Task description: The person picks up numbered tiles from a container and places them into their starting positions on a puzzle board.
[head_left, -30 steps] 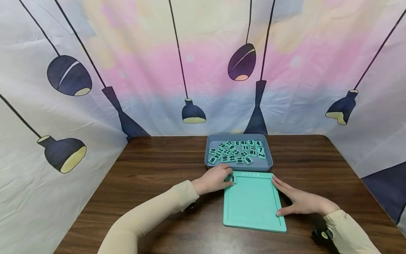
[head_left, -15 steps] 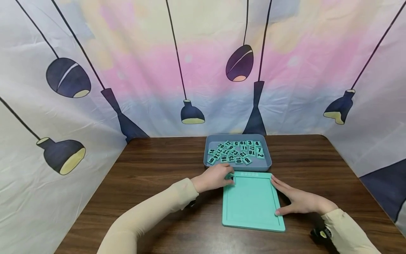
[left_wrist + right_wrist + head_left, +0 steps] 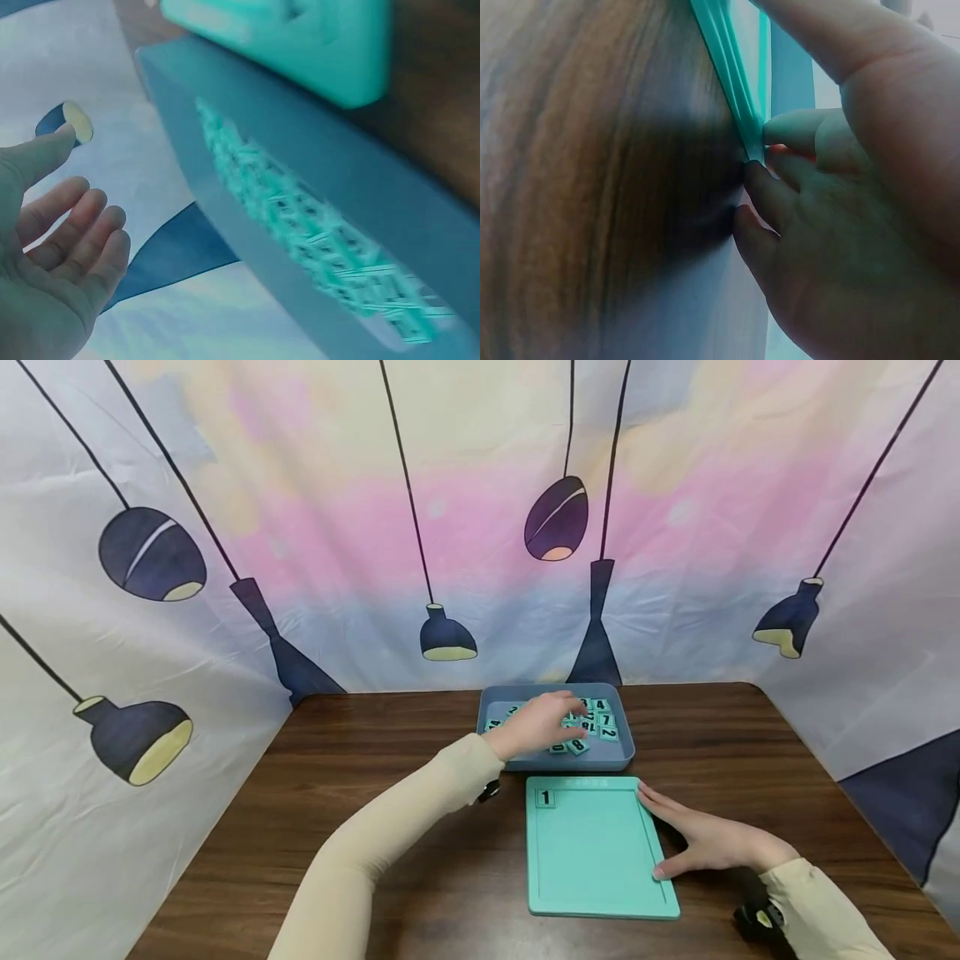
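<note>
My left hand [image 3: 536, 725] hangs over the grey-blue tray [image 3: 570, 763], fingers loosely bent and apart, with nothing between them. Number tiles [image 3: 606, 720] in mint green lie loose in that tray, partly hidden by the hand. In the left wrist view the same hand [image 3: 64, 289] is beside the blurred tiles [image 3: 300, 232]. A mint-green board [image 3: 592, 856] lies flat in front of the tray, with the tile marked 1 [image 3: 545, 798] in its top left corner. Along the board's right side rests my right hand [image 3: 712, 839], fingertips near the upper corner, thumb on the lower rim.
The brown wooden table [image 3: 360, 743] stretches around the board and tray. Behind it hangs a cloth backdrop [image 3: 330, 510] printed with lamps. A dark band [image 3: 761, 917] sits at my right wrist.
My left hand has let go of the tile marked 1 in the board's corner and moved up and right over the tray. The right hand stays at the board's edge.
</note>
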Demonstrator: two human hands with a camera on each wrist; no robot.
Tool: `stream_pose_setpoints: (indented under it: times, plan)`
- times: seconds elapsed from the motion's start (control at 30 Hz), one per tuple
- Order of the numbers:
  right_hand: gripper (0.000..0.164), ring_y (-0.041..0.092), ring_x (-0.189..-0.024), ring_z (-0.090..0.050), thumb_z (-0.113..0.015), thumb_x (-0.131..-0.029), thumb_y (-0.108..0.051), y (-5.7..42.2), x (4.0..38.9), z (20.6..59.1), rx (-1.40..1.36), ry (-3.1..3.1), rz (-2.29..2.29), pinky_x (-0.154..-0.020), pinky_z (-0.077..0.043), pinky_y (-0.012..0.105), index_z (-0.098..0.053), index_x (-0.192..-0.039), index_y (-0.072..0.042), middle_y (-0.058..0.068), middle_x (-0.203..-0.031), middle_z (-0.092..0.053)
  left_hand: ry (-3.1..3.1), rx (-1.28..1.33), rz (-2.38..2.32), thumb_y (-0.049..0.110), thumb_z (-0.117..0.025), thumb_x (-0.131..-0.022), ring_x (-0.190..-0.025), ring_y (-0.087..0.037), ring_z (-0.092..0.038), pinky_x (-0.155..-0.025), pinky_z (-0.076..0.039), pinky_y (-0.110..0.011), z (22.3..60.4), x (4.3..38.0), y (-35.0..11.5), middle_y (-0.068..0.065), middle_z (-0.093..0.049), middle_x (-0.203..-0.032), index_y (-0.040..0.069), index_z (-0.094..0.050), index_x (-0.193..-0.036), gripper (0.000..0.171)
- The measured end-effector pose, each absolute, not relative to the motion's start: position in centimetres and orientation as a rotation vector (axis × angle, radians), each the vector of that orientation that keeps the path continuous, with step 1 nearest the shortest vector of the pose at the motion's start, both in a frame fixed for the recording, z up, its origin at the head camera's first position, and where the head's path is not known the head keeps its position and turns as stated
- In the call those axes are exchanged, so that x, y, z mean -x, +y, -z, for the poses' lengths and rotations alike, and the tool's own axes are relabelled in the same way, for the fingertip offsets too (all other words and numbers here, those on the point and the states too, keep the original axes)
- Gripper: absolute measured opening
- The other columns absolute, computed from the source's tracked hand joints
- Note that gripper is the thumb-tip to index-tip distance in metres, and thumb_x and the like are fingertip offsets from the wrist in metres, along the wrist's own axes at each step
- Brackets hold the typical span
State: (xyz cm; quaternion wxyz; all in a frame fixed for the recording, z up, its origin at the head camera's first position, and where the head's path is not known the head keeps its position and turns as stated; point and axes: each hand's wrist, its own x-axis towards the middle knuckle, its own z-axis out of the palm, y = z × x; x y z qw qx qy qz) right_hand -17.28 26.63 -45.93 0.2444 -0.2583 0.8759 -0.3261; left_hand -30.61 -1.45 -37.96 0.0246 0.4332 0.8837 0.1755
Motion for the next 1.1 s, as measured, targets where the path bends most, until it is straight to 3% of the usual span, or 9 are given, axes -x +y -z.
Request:
stream_pose_setpoints:
  times: [0.13,0.5,0.77,1.1]
  plan:
    - [0.106,0.053,-0.148,-0.011,-0.076,-0.09,-0.041,26.5,17.1,46.0,0.703,2.386,0.903,-0.106,-0.036,0.06,-0.008,-0.162,-0.003,0.025,-0.166,0.001,2.729,-1.348,-0.533,0.032,-0.068,-0.099,-0.11,-0.014,-0.062,-0.089,-0.051,-0.023,37.3,32.2,0.3,-0.003,-0.063,-0.125,0.011,-0.066,-0.131,0.038]
    - [0.104,0.053,-0.148,-0.009,-0.075,-0.091,-0.039,26.4,16.8,45.8,0.705,2.365,0.925,-0.107,-0.039,0.053,-0.008,-0.162,-0.004,0.023,-0.166,0.002,2.665,-1.181,-0.564,0.027,-0.068,-0.099,-0.117,-0.024,-0.061,-0.092,-0.051,-0.03,38.8,35.8,2.8,-0.013,-0.064,-0.131,0.005,-0.062,-0.135,0.043]
    - [0.105,0.053,-0.148,-0.009,-0.076,-0.09,-0.039,26.5,16.9,46.0,0.696,2.359,0.945,-0.107,-0.039,0.048,-0.008,-0.162,-0.004,0.024,-0.166,0.001,2.562,-1.083,-0.574,0.019,-0.07,-0.097,-0.12,-0.02,-0.06,-0.093,-0.051,-0.026,40.6,36.4,3.8,-0.011,-0.063,-0.133,0.003,-0.062,-0.136,0.042]
    - [0.106,0.052,-0.148,-0.009,-0.077,-0.09,-0.039,26.7,17.2,46.0,0.673,2.37,0.943,-0.106,-0.039,0.052,-0.008,-0.162,-0.006,0.022,-0.167,0.002,2.509,-1.028,-0.518,0.013,-0.07,-0.097,-0.121,-0.019,-0.06,-0.093,-0.05,-0.022,41.6,36.9,5.0,-0.007,-0.065,-0.131,0.007,-0.064,-0.135,0.039]
